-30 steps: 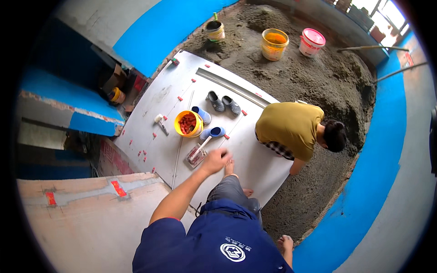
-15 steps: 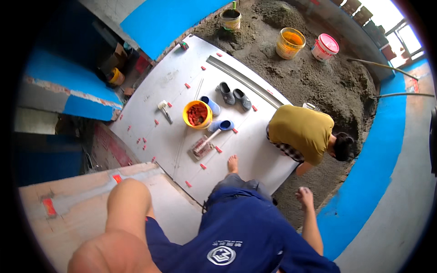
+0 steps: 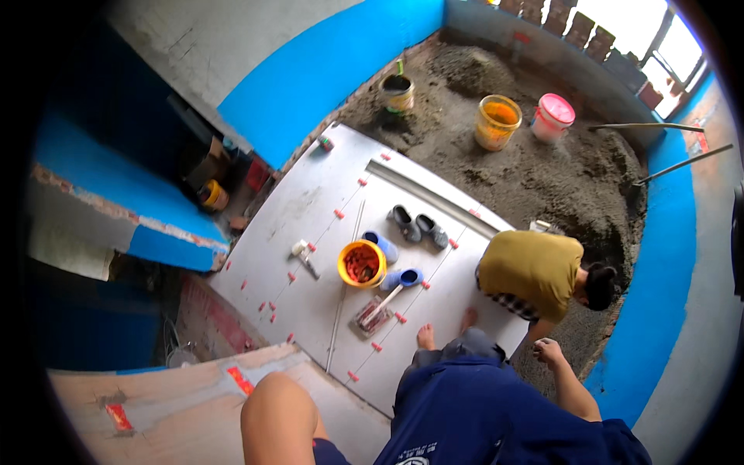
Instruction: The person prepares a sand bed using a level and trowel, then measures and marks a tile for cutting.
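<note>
Bringing right hand [image 3: 549,353] nearer to the crouching person's arm [image 3: 540,329] than in the earlier view; shifting the whole view as well, with everything on the floor now sitting lower in it. Losing most of the left arm near the lens, leaving just a raised bare elbow [image 3: 279,407] at the lower edge, in front of a pale ledge [image 3: 186,395]. Having left hand out of frame, so not being able to tell its state.

Holding right fingers partly curled; not being able to tell full closure, or a grip on something small, at this size. Locating damp sand [image 3: 558,182] below and around right hand, beginning just past the edge of white tiled floor [image 3: 291,225] and spreading wide toward the window [image 3: 682,66]. Observing olive-shirted person [image 3: 531,267] crouching at that edge, with one arm reaching down toward the sand.

Standing on tile with two bare feet [image 3: 426,337]. Noting yellow bucket [image 3: 342,267] of red pieces standing ahead of them, with blue boots [image 3: 385,246] close on its right and dark shoes [image 3: 418,228] farther off. Seeing flat tool with white handle [image 3: 387,302] lying between bucket and feet, and white-headed mallet [image 3: 306,258] lying to the left. Finding red clips [image 3: 339,214] dotting tile joints, and long metal bar [image 3: 430,198] lying near the sand side. Recording orange-stained bucket [image 3: 493,139] and pink-lidded bucket [image 3: 546,130] standing farther out on the sand.
</note>
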`<move>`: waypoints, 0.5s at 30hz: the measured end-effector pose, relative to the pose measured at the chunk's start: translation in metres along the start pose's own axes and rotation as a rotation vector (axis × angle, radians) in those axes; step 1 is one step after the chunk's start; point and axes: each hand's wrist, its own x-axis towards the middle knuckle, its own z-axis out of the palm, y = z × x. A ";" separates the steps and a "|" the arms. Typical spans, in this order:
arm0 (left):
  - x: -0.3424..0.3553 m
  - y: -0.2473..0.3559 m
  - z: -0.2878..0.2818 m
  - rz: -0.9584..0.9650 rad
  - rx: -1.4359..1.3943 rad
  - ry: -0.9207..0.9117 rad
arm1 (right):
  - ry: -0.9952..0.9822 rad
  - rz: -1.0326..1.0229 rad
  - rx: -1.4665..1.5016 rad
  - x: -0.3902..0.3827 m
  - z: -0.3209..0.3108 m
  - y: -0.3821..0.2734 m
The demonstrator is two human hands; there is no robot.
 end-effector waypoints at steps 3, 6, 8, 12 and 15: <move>0.003 -0.014 0.010 0.014 -0.010 0.004 | 0.008 -0.082 0.019 0.016 -0.020 -0.033; 0.010 -0.033 0.031 0.019 0.006 0.015 | -0.022 -0.146 0.031 0.037 -0.041 -0.071; 0.016 -0.042 0.046 0.030 0.014 0.003 | -0.043 -0.297 -0.023 0.052 -0.047 -0.089; 0.009 -0.052 0.059 0.046 0.040 0.032 | -0.109 -0.592 -0.278 0.100 -0.087 -0.086; 0.003 -0.060 0.090 0.071 0.098 0.076 | 0.091 -1.381 -1.132 0.147 -0.106 -0.061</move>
